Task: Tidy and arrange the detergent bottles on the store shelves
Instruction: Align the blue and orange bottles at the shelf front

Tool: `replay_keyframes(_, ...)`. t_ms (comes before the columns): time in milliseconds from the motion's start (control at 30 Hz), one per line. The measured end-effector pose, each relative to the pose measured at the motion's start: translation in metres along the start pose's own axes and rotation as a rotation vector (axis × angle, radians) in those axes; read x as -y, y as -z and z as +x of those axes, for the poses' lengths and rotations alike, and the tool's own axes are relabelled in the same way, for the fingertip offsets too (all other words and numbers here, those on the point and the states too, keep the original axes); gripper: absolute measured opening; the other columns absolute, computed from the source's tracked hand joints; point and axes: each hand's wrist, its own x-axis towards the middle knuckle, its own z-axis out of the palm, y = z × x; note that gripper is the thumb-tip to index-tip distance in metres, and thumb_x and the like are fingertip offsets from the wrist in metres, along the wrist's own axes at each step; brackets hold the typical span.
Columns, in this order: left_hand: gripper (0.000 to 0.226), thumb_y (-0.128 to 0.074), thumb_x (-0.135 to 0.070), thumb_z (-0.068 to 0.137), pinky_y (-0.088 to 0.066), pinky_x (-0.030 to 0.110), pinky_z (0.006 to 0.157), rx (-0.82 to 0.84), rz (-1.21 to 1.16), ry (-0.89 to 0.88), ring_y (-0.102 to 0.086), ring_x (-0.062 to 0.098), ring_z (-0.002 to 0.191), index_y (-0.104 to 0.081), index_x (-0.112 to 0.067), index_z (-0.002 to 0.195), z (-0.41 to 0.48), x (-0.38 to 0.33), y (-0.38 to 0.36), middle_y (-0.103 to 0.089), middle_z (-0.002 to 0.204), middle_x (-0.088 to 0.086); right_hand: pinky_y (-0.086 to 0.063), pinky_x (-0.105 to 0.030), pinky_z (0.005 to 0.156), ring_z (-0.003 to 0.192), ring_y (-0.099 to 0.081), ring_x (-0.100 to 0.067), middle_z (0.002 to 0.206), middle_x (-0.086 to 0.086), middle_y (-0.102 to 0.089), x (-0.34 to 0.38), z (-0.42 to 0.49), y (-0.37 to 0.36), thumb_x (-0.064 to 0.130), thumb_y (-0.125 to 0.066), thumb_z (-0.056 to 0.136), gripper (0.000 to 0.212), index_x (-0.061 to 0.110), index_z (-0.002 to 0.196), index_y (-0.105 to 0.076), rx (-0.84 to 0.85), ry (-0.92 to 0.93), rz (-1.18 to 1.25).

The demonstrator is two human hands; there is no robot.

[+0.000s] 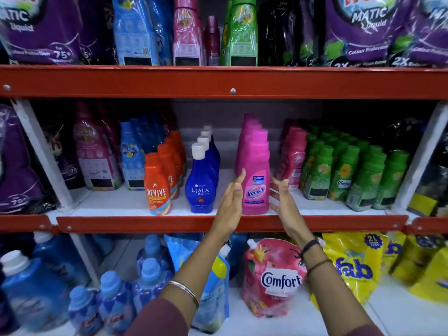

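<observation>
With my left hand and right hand open, holding nothing, either side of the front pink bottle just right of the blue bottle, I'd grip its stiff, slick, probably weighty lower body.

Open left hand and right hand flank Vanish bottle.

A shop: red-edged shelves crammed with detergent bottles (rows deep).
</observation>
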Motion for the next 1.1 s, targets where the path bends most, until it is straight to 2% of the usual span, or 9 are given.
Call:
replay_keyframes(167, 0.044, -0.017, -0.035, 0.104, -0.026, -0.011, 0.076, -0.001, -0.013, 0.025, -0.032, -0.028, 0.103, -0.030, -0.034, 0.147, 0.000, -0.002, 0.000, -0.034, 0.133, -0.017, -0.039, -0.044, 0.109, 0.129, -0.047, -0.022, 0.145, -0.012, -0.046, 0.005, 0.000, 0.001, 0.070, -0.019, 0.076, 0.084, 0.019, 0.140, -0.041, -0.004, -0.005, 0.073)
replay_keyframes(333, 0.050, -0.015, -0.053, 0.095, -0.036, 0.017, 0.102, -0.015, -0.063, 0.016, -0.036, -0.003, 0.124, -0.029, -0.049, 0.142, 0.003, 0.005, -0.001, -0.035, 0.135, -0.020, -0.042, -0.039, 0.104, 0.118, -0.050, -0.016, 0.133, -0.005, -0.052, 0.002, 0.003, 0.002, 0.090, -0.025, 0.060, 0.108, 0.018, 0.138, -0.043, 0.013, -0.015, 0.083)
replay_keyframes(467, 0.049, -0.016, -0.055, 0.094, -0.037, 0.022, 0.102, -0.011, -0.066, 0.018, -0.036, 0.000, 0.128, -0.028, -0.051, 0.141, 0.004, 0.008, -0.001, -0.035, 0.137, -0.020, -0.039, -0.042, 0.106, 0.121, -0.046, -0.016, 0.146, -0.015, -0.044, 0.000, 0.004, 0.003, 0.067, -0.018, 0.075, 0.088, 0.014, 0.140, -0.041, -0.003, -0.004, 0.092)
replay_keyframes(567, 0.049, -0.018, -0.054, 0.095, -0.036, 0.018, 0.104, -0.012, -0.072, -0.001, -0.036, -0.011, 0.124, -0.030, -0.047, 0.142, 0.003, 0.009, 0.000, -0.034, 0.137, -0.021, -0.040, -0.044, 0.109, 0.126, -0.048, -0.017, 0.145, -0.011, -0.047, -0.005, 0.002, -0.001, 0.076, -0.020, 0.074, 0.089, 0.020, 0.138, -0.044, -0.066, 0.022, 0.076)
replay_keyframes(633, 0.047, -0.019, -0.057, 0.097, -0.028, 0.011, 0.105, -0.087, -0.058, -0.060, -0.030, -0.020, 0.124, -0.035, -0.043, 0.140, -0.002, 0.008, 0.001, -0.035, 0.138, -0.025, -0.045, -0.028, 0.101, 0.127, -0.051, -0.018, 0.137, -0.004, -0.053, -0.011, -0.002, -0.009, 0.081, -0.023, 0.075, 0.080, 0.029, 0.129, -0.049, -0.186, 0.118, 0.041)
replay_keyframes(733, 0.052, -0.023, -0.058, 0.097, -0.026, 0.017, 0.111, -0.317, -0.060, -0.249, -0.032, 0.000, 0.137, -0.047, -0.032, 0.134, -0.013, 0.012, 0.009, -0.041, 0.144, -0.012, -0.045, -0.008, 0.087, 0.118, -0.055, -0.013, 0.127, -0.005, -0.057, -0.012, -0.013, -0.024, 0.081, -0.030, 0.076, 0.071, 0.031, 0.122, -0.053, -0.314, 0.299, 0.046)
replay_keyframes(867, 0.052, -0.023, -0.050, 0.100, -0.026, 0.028, 0.114, -0.479, 0.015, -0.379, -0.033, 0.017, 0.139, -0.049, -0.023, 0.135, -0.017, 0.024, 0.040, -0.040, 0.148, 0.001, -0.044, -0.017, 0.096, 0.114, -0.058, -0.008, 0.120, -0.001, -0.062, -0.007, -0.022, -0.053, 0.075, -0.035, 0.081, 0.063, 0.031, 0.120, -0.056, -0.220, 0.411, 0.104)
replay_keyframes(967, 0.054, -0.019, -0.067, 0.094, -0.020, 0.019, 0.114, -0.514, -0.027, -0.229, -0.026, 0.010, 0.141, -0.042, -0.041, 0.134, -0.012, 0.030, 0.059, -0.033, 0.151, -0.005, -0.039, -0.027, 0.107, 0.125, -0.052, -0.008, 0.130, 0.005, -0.058, -0.007, -0.018, -0.087, 0.078, -0.033, 0.079, 0.061, 0.039, 0.121, -0.053, -0.057, 0.344, 0.095)
replay_keyframes(1100, 0.050, -0.016, -0.073, 0.089, -0.024, 0.038, 0.118, -0.432, -0.104, -0.036, -0.026, 0.003, 0.140, -0.033, -0.057, 0.133, -0.007, 0.042, 0.071, -0.031, 0.152, -0.006, -0.032, -0.039, 0.115, 0.131, -0.044, -0.003, 0.135, 0.016, -0.050, -0.011, -0.003, -0.119, 0.089, -0.025, 0.069, 0.068, 0.050, 0.120, -0.047, 0.034, 0.158, 0.088)
